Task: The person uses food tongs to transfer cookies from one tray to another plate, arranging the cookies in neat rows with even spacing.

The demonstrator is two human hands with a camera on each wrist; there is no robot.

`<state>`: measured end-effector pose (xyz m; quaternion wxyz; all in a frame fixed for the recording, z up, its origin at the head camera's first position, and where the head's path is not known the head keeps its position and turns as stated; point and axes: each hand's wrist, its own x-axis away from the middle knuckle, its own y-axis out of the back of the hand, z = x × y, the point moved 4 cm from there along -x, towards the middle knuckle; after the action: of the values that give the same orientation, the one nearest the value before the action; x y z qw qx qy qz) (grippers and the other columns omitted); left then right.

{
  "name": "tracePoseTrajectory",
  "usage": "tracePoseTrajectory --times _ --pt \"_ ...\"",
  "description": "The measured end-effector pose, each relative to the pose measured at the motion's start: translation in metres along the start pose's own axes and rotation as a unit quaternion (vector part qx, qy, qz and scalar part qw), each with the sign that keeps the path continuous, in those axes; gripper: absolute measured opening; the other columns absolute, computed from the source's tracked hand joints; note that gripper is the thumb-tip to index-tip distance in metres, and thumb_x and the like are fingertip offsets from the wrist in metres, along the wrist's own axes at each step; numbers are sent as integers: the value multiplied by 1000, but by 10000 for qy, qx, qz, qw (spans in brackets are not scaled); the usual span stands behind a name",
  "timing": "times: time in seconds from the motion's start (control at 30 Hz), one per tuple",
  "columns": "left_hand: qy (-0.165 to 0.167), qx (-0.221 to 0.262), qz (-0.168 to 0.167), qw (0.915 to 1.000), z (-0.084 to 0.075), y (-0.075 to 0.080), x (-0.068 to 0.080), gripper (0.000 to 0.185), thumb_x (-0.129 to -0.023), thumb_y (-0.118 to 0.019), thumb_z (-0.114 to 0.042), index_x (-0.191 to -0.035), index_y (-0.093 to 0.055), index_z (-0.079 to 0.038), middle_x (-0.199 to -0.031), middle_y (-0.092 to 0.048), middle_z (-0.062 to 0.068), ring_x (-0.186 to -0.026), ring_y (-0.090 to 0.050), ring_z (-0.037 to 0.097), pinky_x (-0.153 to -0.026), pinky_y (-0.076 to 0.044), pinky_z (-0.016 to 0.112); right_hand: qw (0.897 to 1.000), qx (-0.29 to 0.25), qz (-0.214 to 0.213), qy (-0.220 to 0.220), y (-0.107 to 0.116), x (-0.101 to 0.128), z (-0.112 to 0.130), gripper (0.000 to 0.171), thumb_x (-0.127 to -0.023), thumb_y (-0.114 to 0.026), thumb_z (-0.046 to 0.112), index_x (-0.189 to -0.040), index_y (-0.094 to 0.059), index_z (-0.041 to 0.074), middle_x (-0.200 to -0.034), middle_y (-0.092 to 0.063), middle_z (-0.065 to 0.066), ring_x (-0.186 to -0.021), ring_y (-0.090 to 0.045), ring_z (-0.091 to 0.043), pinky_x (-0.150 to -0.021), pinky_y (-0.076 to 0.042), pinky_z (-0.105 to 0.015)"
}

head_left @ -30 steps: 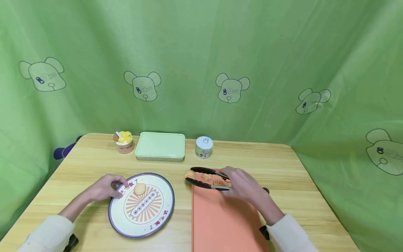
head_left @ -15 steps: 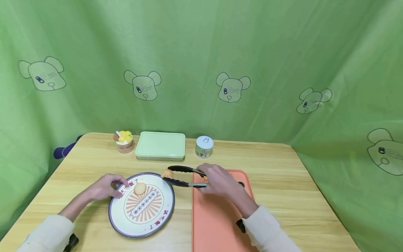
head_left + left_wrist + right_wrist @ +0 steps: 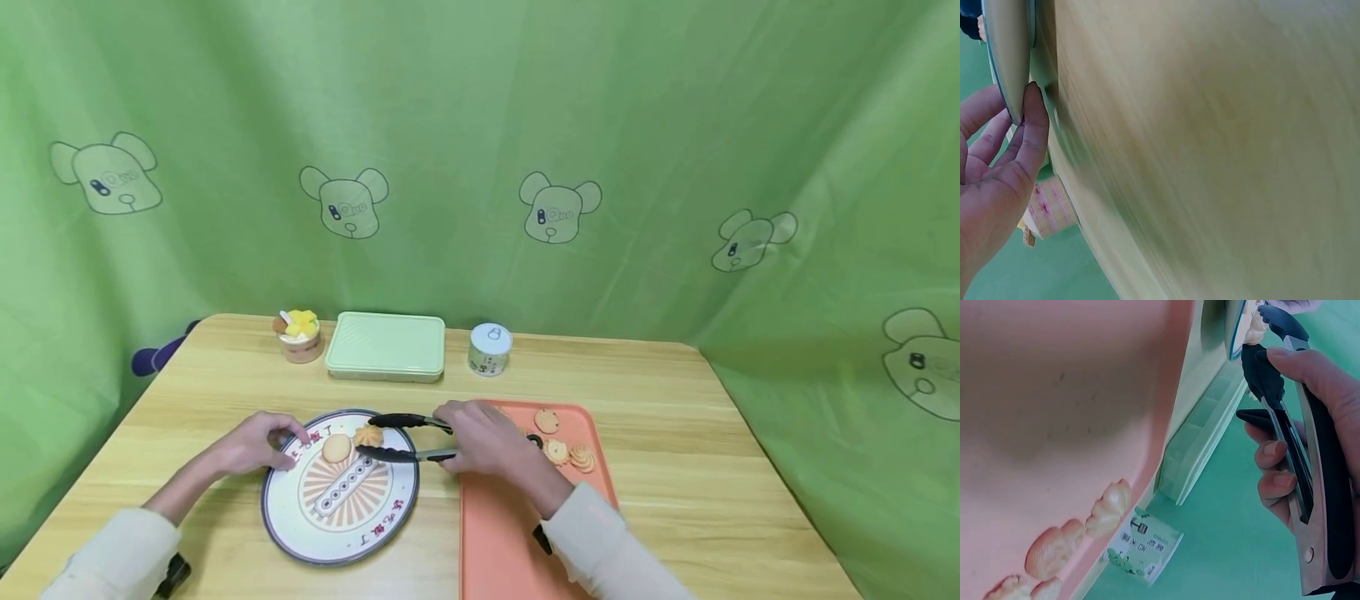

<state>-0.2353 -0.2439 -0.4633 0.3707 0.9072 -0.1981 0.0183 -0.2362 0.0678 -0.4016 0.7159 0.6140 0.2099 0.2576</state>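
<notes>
My right hand (image 3: pixel 483 439) grips a pair of black-tipped metal tongs (image 3: pixel 1316 469). Between the tong tips is a piped, ridged cookie (image 3: pixel 368 437), over the far right part of the white plate (image 3: pixel 288 517). A smooth round cookie (image 3: pixel 337 448) lies on the plate just left of it. My left hand (image 3: pixel 258 443) pinches the plate's left rim, thumb and fingers on either side of the edge in the left wrist view (image 3: pixel 1007 144). Several cookies (image 3: pixel 557 452) lie at the far end of the orange tray (image 3: pixel 502 533), some hidden behind my right hand.
Along the table's back edge stand a dessert cup (image 3: pixel 300 337) with yellow topping, a pale green lidded box (image 3: pixel 386 343) and a small can (image 3: pixel 490 350). A green curtain (image 3: pixel 450 100) hangs behind and at the sides.
My right hand has moved left with the tongs, carrying the ridged cookie from the tray to over the plate. The cookies behind the hand have come into sight. My left hand stays on the rim.
</notes>
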Motion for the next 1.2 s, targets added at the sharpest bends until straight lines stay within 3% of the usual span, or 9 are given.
tracePoseTrajectory --times 0.23,0.5,0.63,0.87,1.07,1.2 --pt "73 32 20 10000 1 0 0 32 -69 -76 -4 -100 -68 -8 -107 -65 11 -98 -56 23 -88 -48 42 9996 199 120 -135 -6 -3 6 56 -70 -80 32 -119 -59 12 -104 -66 1 -79 -57 -9 -70 -51 -23" --pt "100 65 34 9999 2 1 -2 31 -70 -76 -4 -99 -68 -9 -106 -63 9 -92 -53 20 -80 -45 32 9991 413 109 -45 -7 -2 10 61 -67 -82 32 -120 -59 11 -108 -66 -1 -88 -62 -14 -77 -53 -27" --pt "108 53 23 9999 2 1 -1 31 -70 -76 -4 -99 -68 -9 -104 -64 10 -92 -53 21 -80 -46 33 9990 424 138 -66 -7 1 8 64 -67 -82 33 -122 -58 12 -109 -65 0 -89 -62 -14 -79 -54 -27" --pt "133 -2 14 9999 2 0 0 31 -69 -77 -5 -99 -68 -10 -104 -64 7 -96 -55 21 -85 -48 39 9997 154 64 -203 7 11 0 63 -68 -80 31 -123 -57 11 -110 -63 0 -85 -58 -12 -75 -52 -28" --pt "153 -31 26 9999 0 1 1 32 -69 -77 -5 -99 -68 -9 -104 -64 8 -96 -55 23 -85 -48 40 9995 109 -107 -288 22 22 -13 64 -68 -80 31 -124 -57 9 -117 -63 -3 -99 -62 -20 -84 -53 -35" --pt "169 -57 39 9998 -2 0 1 32 -69 -76 -5 -99 -68 -9 -105 -64 9 -96 -55 22 -83 -48 37 9987 -28 -99 -504 27 32 -27 66 -67 -80 29 -126 -56 9 -117 -63 -3 -96 -61 -18 -81 -52 -35"
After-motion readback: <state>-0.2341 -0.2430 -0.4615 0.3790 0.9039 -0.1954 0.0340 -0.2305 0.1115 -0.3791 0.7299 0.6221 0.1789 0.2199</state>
